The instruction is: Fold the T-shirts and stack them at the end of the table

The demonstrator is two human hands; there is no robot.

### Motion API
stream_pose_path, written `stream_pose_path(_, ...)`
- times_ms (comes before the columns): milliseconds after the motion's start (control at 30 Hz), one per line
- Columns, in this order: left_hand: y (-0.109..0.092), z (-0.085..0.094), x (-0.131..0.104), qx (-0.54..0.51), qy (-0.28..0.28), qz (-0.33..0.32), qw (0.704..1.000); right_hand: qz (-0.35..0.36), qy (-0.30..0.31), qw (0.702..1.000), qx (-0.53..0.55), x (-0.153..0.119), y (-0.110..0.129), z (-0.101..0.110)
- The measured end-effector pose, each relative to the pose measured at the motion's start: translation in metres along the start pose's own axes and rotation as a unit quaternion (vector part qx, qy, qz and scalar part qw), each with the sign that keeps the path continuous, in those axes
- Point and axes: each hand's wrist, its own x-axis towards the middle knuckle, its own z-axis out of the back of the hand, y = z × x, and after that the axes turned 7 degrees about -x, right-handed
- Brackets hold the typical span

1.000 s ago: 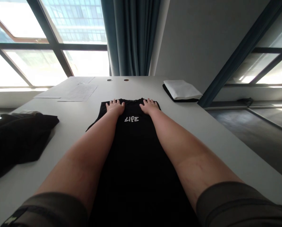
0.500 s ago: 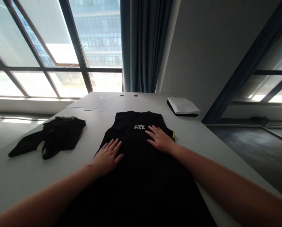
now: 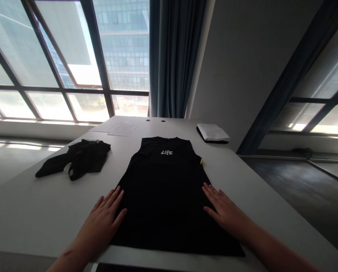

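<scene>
A black sleeveless top [image 3: 163, 196] lies spread flat, its neckline at the far end and its hem close to me. White lettering [image 3: 166, 152] shows on its chest, and a small yellow patch [image 3: 201, 160] is visible at its right edge. On the garment's left side edge rests my left hand [image 3: 105, 213], open with fingers stretched out. My right hand [image 3: 222, 207] lies open along the right side edge, fingers extended over the cloth. Neither hand grips anything.
The white table [image 3: 146, 128] carries a crumpled dark garment [image 3: 84, 156] at left and sheets of paper [image 3: 122, 129] toward the back. At the back right is a folded white cloth [image 3: 213, 132] on something black. A blue curtain [image 3: 177, 56] hangs beyond.
Both my hands have slid nearer to me and outward, from the upper part of the top to its lower side edges. The view has shifted, and the top's hem now shows.
</scene>
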Motion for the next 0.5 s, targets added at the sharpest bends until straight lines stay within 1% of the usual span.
stream_pose_path(67, 0.001, 0.002, -0.003, 0.003, 0.007, 0.021, 1.0, -0.012, -0.001, 1.0, -0.005, -0.006, -0.002, -0.001)
stream_pose_path(133, 0.003, 0.003, -0.008, 0.008, 0.013, 0.025, 1.0, -0.025, 0.001, 1.0, -0.014, -0.011, -0.004, -0.002)
stream_pose_path(233, 0.011, 0.004, -0.015, 0.014, 0.018, 0.0, 1.0, -0.035, -0.006, 0.999, -0.02, -0.02, -0.007, -0.006)
stream_pose_path(333, 0.02, 0.004, -0.022, 0.002, 0.012, -0.032, 0.999, -0.038, -0.013, 0.999, -0.02, -0.029, -0.01, -0.009)
stream_pose_path(433, 0.026, 0.005, -0.027, -0.016, 0.0, -0.044, 0.999, -0.039, -0.01, 0.999, -0.022, -0.039, -0.014, -0.012)
stream_pose_path(500, 0.029, 0.007, -0.031, -0.027, 0.003, -0.055, 0.998, -0.041, -0.014, 0.999, -0.019, -0.045, -0.017, -0.014)
